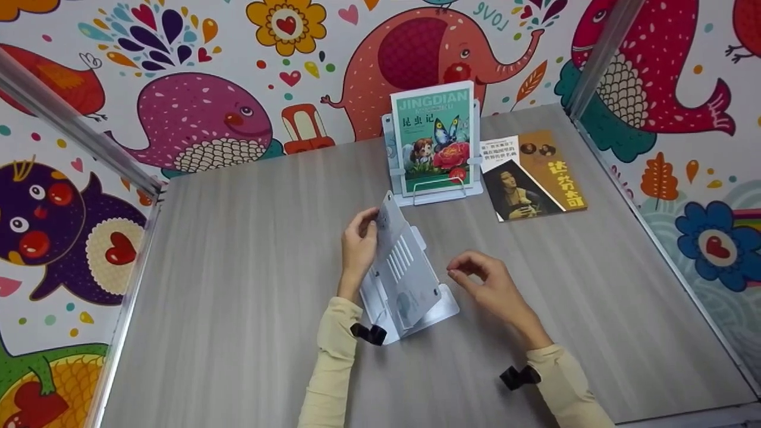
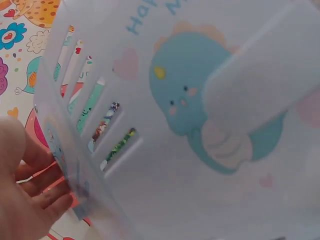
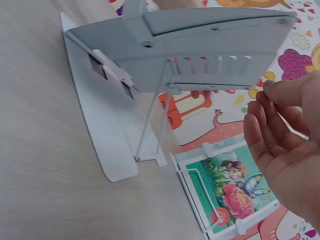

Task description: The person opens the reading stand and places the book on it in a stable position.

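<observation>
A pale metal book stand [image 1: 410,279] is on the grey table, its slotted back panel tilted up from the base plate [image 3: 102,125]. My left hand [image 1: 359,244] holds the panel's left edge with bent fingers; some fingertips are hidden there in the left wrist view. A blue dinosaur print [image 2: 182,90] covers the panel's face in that view. Just off the panel's right edge, my right hand [image 1: 490,285] has loosely curled fingers, thumb near the index finger, and nothing visible between them. Wire supports [image 3: 155,112] stand behind the panel.
Farther back, a second stand [image 1: 440,197] bears an upright green insect book [image 1: 431,142]. To its right, a brown and white book [image 1: 535,178] lies flat. Patterned wall panels [image 1: 220,119] border the table, with metal frame posts [image 1: 77,119] at the corners.
</observation>
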Demonstrator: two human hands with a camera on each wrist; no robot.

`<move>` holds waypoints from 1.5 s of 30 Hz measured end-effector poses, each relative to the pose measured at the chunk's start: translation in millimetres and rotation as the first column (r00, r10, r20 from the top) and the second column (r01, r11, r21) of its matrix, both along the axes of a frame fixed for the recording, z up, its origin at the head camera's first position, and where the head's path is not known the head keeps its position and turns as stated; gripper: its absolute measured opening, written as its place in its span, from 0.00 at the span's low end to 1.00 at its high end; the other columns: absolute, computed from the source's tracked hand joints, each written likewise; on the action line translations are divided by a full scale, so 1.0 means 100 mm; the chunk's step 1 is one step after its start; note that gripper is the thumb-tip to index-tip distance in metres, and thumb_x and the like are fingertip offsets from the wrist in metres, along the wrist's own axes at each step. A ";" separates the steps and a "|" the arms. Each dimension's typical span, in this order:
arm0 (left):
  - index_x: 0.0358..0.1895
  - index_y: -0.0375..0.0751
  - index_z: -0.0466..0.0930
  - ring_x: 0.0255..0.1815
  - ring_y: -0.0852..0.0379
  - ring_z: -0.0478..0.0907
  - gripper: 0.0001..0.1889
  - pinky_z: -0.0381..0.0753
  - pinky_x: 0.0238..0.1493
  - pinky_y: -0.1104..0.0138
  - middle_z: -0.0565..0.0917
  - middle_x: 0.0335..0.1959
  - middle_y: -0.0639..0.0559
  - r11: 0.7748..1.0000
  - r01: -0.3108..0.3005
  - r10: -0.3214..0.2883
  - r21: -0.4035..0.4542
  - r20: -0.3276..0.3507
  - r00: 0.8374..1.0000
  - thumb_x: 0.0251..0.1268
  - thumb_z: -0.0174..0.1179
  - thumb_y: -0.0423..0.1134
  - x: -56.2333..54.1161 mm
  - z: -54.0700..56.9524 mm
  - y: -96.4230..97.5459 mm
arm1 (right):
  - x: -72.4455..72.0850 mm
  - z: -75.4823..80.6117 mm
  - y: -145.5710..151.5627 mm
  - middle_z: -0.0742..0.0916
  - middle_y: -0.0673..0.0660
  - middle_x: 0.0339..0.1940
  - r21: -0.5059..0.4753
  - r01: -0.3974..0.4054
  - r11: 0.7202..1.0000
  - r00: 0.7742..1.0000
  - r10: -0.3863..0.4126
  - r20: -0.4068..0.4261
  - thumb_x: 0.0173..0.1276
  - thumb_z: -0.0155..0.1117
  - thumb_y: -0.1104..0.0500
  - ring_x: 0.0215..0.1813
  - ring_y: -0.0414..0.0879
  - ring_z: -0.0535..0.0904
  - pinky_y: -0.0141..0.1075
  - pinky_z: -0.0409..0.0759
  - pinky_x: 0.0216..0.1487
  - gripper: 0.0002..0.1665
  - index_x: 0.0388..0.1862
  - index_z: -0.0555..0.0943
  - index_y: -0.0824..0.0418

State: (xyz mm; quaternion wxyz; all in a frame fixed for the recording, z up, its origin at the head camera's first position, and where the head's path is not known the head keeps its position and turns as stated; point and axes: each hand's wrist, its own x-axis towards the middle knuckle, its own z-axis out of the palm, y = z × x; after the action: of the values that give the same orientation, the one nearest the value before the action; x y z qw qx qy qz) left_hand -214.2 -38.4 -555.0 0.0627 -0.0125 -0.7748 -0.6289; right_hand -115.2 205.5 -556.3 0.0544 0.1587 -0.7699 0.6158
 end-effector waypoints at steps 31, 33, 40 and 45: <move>0.51 0.34 0.86 0.57 0.45 0.82 0.13 0.79 0.62 0.56 0.87 0.52 0.41 0.997 -0.076 0.075 -0.025 -0.008 0.997 0.75 0.52 0.28 -0.10 -0.25 -0.18 | 0.51 -0.20 -0.58 0.84 0.58 0.28 -0.211 0.046 0.976 0.975 -0.090 -0.204 0.56 0.74 0.76 0.32 0.41 0.84 0.29 0.87 0.40 0.13 0.34 0.81 0.63; 0.51 0.34 0.86 0.56 0.45 0.82 0.13 0.79 0.62 0.56 0.87 0.52 0.41 0.997 -0.072 0.071 -0.032 -0.010 0.997 0.75 0.52 0.28 -0.10 -0.25 -0.19 | 0.52 -0.19 -0.58 0.84 0.58 0.28 -0.208 0.072 0.975 0.970 -0.117 -0.213 0.55 0.74 0.76 0.31 0.41 0.84 0.29 0.87 0.39 0.14 0.34 0.82 0.63; 0.50 0.35 0.87 0.55 0.46 0.83 0.10 0.81 0.61 0.58 0.87 0.50 0.41 0.998 -0.057 0.056 -0.003 -0.033 0.998 0.71 0.59 0.28 -0.09 -0.26 -0.26 | 0.54 -0.17 -0.57 0.86 0.60 0.27 -0.230 0.183 0.956 0.958 -0.226 -0.175 0.52 0.76 0.77 0.32 0.40 0.86 0.27 0.86 0.40 0.14 0.33 0.84 0.64; 0.49 0.35 0.88 0.52 0.48 0.84 0.10 0.83 0.60 0.61 0.88 0.49 0.41 0.998 -0.060 0.060 -0.004 -0.050 0.997 0.68 0.64 0.29 -0.06 -0.23 -0.34 | 0.52 -0.15 -0.52 0.87 0.59 0.27 -0.234 0.232 0.944 0.955 -0.267 -0.128 0.53 0.77 0.74 0.31 0.41 0.85 0.27 0.86 0.40 0.12 0.33 0.85 0.63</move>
State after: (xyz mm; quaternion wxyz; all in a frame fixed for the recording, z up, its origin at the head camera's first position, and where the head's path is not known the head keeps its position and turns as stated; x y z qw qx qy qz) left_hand -220.1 -72.5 -578.2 0.1009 -0.0053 -0.7747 -0.6242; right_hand -62.8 153.5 -571.6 0.2100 0.1012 -0.7052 0.6696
